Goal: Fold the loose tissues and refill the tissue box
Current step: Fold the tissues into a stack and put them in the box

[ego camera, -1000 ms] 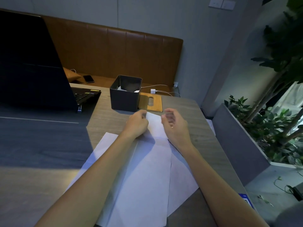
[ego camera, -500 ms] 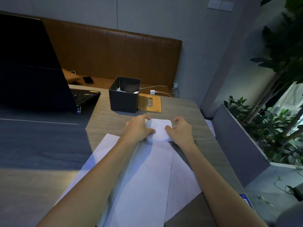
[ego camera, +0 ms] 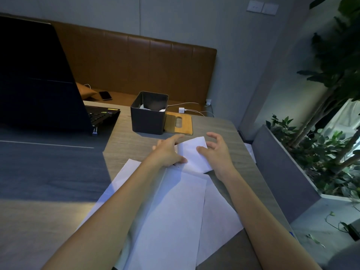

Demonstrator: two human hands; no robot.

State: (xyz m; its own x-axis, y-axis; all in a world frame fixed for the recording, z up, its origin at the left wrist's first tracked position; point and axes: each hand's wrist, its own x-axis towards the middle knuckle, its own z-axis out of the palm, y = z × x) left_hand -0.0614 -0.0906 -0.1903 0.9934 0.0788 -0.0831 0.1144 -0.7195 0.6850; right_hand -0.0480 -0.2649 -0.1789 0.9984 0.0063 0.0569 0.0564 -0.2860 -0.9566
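Pinning small folded white tissue (ego camera: 193,155) onto grey wood-grain counter (ego camera: 134,146) with both thumbs, left hand (ego camera: 168,152) straight-fingered, right hand (ego camera: 216,152) arched and spread, neither gripping. Near dark square tissue box (ego camera: 148,118), overlapping loose white sheets (ego camera: 175,211).

The open black laptop (ego camera: 39,75) is cut off by the left edge. The loose flat white tissue sheets (ego camera: 175,221) run past the bottom edge, and both forearms cover parts of them. The left hand (ego camera: 167,151) hides the left edge of the small folded white tissue (ego camera: 192,154). The dark square tissue box (ego camera: 148,119) conceals part of the flat wooden lid (ego camera: 183,123). The box interior is shadowed, with only white tissue corners visible.
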